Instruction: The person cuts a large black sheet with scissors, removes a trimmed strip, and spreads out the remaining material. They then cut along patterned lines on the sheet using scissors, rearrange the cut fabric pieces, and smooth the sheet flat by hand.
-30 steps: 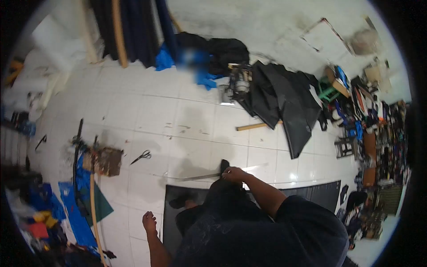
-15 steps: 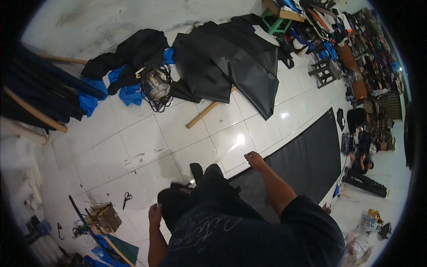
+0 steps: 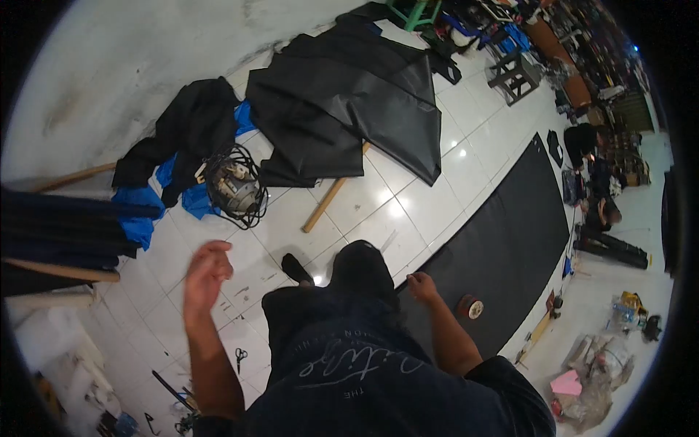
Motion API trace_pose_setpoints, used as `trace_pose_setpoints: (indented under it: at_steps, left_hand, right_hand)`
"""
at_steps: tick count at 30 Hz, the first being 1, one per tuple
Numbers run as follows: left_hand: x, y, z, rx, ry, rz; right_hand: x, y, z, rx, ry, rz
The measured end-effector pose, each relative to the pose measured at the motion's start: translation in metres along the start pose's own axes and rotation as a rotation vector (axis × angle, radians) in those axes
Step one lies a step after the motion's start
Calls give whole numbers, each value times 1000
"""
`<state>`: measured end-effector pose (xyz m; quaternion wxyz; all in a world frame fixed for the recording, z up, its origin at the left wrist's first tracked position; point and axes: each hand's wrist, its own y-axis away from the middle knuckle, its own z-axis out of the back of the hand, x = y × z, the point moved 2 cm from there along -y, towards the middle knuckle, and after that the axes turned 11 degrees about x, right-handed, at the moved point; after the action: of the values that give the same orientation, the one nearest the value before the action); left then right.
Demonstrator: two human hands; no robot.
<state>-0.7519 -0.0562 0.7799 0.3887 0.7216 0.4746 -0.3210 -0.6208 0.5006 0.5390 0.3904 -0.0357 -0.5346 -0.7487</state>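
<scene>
At the left edge lie long rolls of dark fabric [image 3: 65, 226], smooth and tubular, with a pale brown pole [image 3: 62, 271] across them. Next come crinkled blue sheeting [image 3: 198, 202] and a matte, rumpled black cloth [image 3: 196, 120]. The left hand [image 3: 209, 271] is raised in the left-centre of the frame, fingers loosely curled and gripping nothing visible; dark-handled scissors [image 3: 241, 356] lie on the glossy white tiles [image 3: 291, 237] below it in the frame. Above and just right of that hand sits a rounded metal machine [image 3: 237, 191] wrapped in loops of black cable. At upper centre spreads a large black sheet [image 3: 335, 95], creased, angular and faintly shiny, with a straight tan tube [image 3: 333, 198] partly under its lower edge.

Right of centre, the right hand [image 3: 421, 288] has its fingers bent together near the left edge of a long black panel [image 3: 502, 237]; whether it pinches anything cannot be told. The panel lies on the floor from lower centre to upper right, flat, dark and mostly smooth, with long edges. A round reddish spool [image 3: 470, 306] with a pale centre rests on it, beside the right forearm. A dark four-legged stool [image 3: 515, 76] stands at upper right, and crumpled clear plastic [image 3: 601, 364] lies at lower right.
</scene>
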Motion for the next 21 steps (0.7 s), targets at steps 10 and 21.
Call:
trace_pose_setpoints:
  at_steps: [10,21]
  left_hand:
    - [-204,-73,-213,1122,-338,-722]
    - [-194,-184,-329,950,-523,-766]
  right_hand:
    - [53,-91,86,384,-34,-149]
    - [230,-291,355,-39,-126,156]
